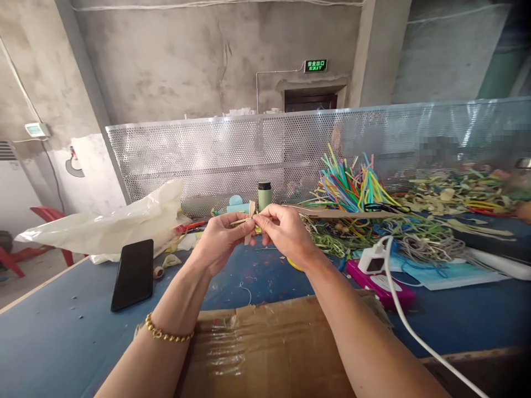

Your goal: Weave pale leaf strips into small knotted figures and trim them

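One tan strip (pixel 251 209) between pinching fingertips (pixel 259 220)

You have one legible marking in view: a green, rectangular illuminated exit sign (pixel 315 66), mounted on the grey concrete wall (pixel 174 61) directly above the dark doorway (pixel 310 101). It reads "EXIT" in green capitals, set beneath a row of four Chinese characters, 安全出口.

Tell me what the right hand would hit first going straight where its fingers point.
The right hand points leftward; it pinches the tan strip, so that comes first, with the left hand seemingly just beyond.
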The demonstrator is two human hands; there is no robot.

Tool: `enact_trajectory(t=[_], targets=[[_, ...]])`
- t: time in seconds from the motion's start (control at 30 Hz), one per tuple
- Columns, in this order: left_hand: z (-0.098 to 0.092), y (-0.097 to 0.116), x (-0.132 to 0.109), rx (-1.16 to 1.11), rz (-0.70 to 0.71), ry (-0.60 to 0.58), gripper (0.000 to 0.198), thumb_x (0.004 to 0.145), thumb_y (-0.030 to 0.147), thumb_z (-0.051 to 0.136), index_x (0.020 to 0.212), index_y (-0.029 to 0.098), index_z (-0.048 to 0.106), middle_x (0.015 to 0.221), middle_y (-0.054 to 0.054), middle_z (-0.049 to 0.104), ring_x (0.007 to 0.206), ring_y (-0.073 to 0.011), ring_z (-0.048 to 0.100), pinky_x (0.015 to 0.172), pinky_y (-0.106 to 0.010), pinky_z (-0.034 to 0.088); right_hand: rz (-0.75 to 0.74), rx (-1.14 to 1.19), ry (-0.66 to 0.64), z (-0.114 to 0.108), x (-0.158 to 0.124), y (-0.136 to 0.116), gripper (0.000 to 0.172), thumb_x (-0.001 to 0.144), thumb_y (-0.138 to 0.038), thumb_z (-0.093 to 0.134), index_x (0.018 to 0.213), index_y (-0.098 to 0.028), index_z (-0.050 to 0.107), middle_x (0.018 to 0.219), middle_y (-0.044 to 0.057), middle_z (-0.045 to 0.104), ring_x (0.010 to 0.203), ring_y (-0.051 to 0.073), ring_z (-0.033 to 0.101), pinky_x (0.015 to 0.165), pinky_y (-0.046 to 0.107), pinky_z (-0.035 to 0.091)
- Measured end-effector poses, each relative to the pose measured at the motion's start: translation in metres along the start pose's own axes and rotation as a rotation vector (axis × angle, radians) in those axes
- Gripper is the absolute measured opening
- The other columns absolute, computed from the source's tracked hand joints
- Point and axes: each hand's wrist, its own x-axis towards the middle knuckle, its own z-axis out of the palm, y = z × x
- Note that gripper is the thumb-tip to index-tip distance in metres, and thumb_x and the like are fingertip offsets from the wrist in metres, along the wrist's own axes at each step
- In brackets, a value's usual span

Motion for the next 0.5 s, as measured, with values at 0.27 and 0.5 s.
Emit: enact_trajectory(t=[0.27, 0.5], targets=[[0.0051, -0.0007, 0.0008, -0.034, 0.006, 0.067, 0.015, 0.076, 0.023, 0.074, 0.076, 0.008, 0.071, 0.066, -0.003, 0.061, 0.056, -0.0091, 0.054, 0.056, -0.023, 0.043, -0.013, -0.14, 0.059, 0.0008, -0.0009, -0.0051, 0.027, 0.09, -0.033, 0.058, 0.067, -0.019, 0.054, 0.048, -0.003, 0.054, 0.044, 0.01, 0.051, 0.048, 0.024, 0.036], [0.0041, -0.0002, 0.0004, -0.076, -0.011, 0.074, 0.012, 0.075, 0.02, 0.073, 0.071, 0.008, 0.07, 0.064, -0.004, 0.06, 0.054, -0.0094, 0.054, 0.054, -0.024, 0.041, -0.042, -0.183, 0.078, -0.001, -0.0009, -0.0049, 0.033, 0.092, -0.039, 0.057, 0.065, -0.02, 0.051, 0.045, -0.004, 0.053, 0.042, 0.011, 0.05, 0.048, 0.025, 0.035]])
